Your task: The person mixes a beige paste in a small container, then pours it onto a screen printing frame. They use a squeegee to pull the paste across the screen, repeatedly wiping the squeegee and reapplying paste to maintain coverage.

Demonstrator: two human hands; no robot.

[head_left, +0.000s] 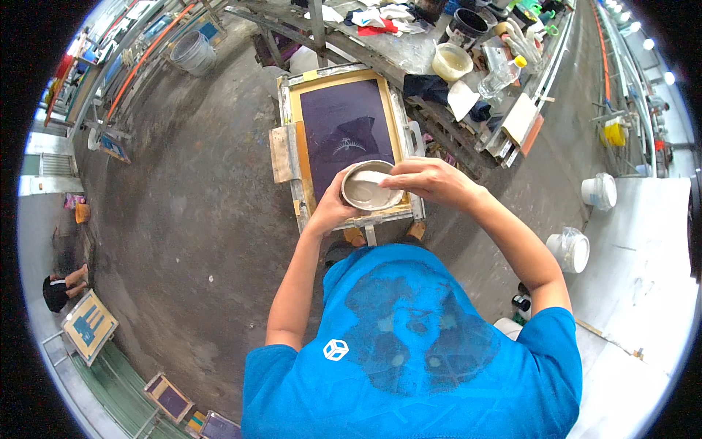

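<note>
Bare left hand (334,203) grasping a round, pale-grey bowl (371,208) over a wood-edged rectangular screen with dark purple mesh (340,110).

The left fingers wrap the bowl's left side, their tips hidden behind it; the bowl covers part of the screen's near end. The bare right hand (431,179) reaches across the bowl's right rim, fingers bent together beside a whitish, flat-looking shape (374,177) inside; whether they pinch it I cannot tell. Two tan shoes (355,235) show only partly beyond the blue short-sleeved shirt (409,351), itself cut off by the lower edge.
</note>
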